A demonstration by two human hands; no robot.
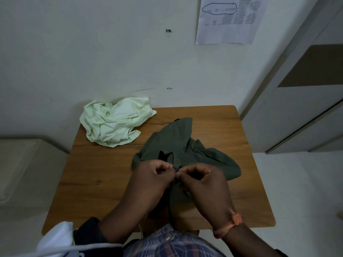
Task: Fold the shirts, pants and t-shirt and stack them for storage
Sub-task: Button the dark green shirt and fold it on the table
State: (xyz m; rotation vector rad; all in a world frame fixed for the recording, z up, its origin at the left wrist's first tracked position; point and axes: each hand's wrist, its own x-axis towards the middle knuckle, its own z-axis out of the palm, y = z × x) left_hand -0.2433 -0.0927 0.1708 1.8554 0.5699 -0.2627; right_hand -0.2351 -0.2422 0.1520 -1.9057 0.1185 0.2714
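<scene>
On the wooden worktop (104, 175), just in front of you, the dark green garment (187, 145) is lying bunched and unfolded, its near edge hanging off the worktop toward your lap. You are pinching that garment at its near middle with both hands: your left hand (154, 178) and your right hand (202, 179) are meeting fingertip to fingertip, fingers curled and clamped on a small bit of cloth, possibly a button or placket, though it is too small to tell. Beyond the dark green garment, at the worktop's far left corner, the pale green garment (115, 121) is sitting crumpled, well apart from your hands. You are likely at the preparing step of the first fold; nothing is stacked yet. Next you will probably need to spread the dark cloth flat before folding.
</scene>
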